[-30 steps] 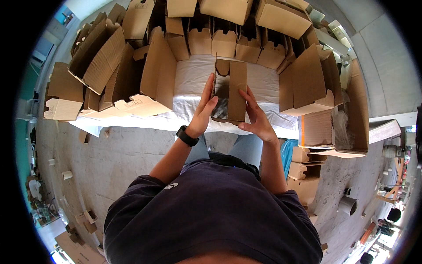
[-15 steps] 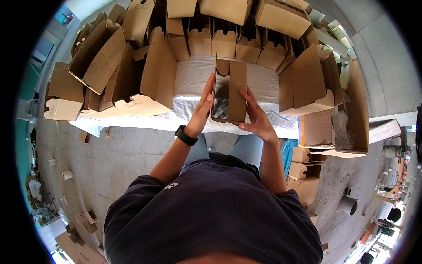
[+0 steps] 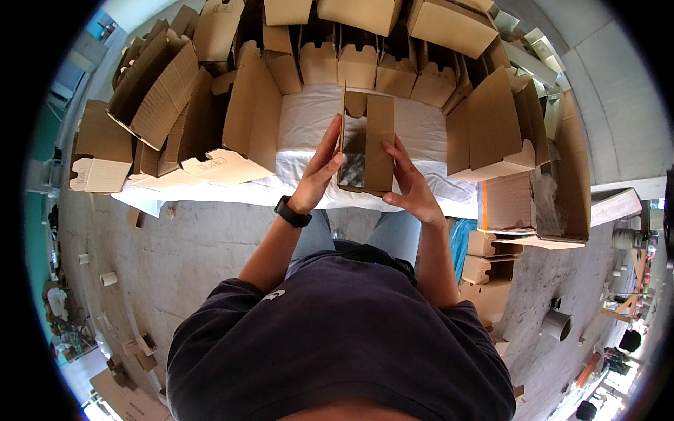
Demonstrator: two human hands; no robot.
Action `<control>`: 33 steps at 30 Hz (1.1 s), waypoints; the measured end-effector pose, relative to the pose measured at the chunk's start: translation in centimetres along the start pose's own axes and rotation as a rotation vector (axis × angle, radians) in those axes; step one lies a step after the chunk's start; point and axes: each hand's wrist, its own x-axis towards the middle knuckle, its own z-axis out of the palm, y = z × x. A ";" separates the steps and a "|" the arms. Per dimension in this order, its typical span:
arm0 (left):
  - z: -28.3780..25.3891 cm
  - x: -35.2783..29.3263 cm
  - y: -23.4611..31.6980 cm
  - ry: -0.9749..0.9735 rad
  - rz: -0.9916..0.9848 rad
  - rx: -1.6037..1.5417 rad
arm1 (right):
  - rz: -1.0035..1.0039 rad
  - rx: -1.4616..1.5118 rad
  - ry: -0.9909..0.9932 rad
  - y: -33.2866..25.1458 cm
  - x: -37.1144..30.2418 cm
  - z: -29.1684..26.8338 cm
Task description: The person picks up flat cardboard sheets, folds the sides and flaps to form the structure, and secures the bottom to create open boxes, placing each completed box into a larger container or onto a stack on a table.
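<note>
A small open cardboard box (image 3: 379, 144) stands upright before me, over the white cloth (image 3: 302, 119). Its right top flap is folded part way across, and shiny clear plastic (image 3: 353, 170) shows in the gap. My left hand (image 3: 319, 172), with a black band on its wrist, lies along the box's left side, fingers stretched out flat. On the other side, my right hand (image 3: 414, 189) grips the box: fingertips touch the flap and the thumb is at the near right corner. Whether the box rests on the cloth or is slightly raised, I cannot tell.
Open cardboard boxes (image 3: 249, 112) crowd the left side; a row of boxes (image 3: 358, 67) runs along the back. More boxes (image 3: 488, 133) stand at right, beside a larger carton (image 3: 516, 203) holding clear plastic. Below on the floor are stacked boxes (image 3: 484, 295) and a grey cylinder (image 3: 557, 326).
My left hand has shifted slightly up and to the left along the box's side. My right hand and the box have barely moved.
</note>
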 end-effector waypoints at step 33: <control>0.4 0.1 0.1 0.073 -0.015 -0.007 | -0.045 -0.230 0.517 0.7 1.3 3.6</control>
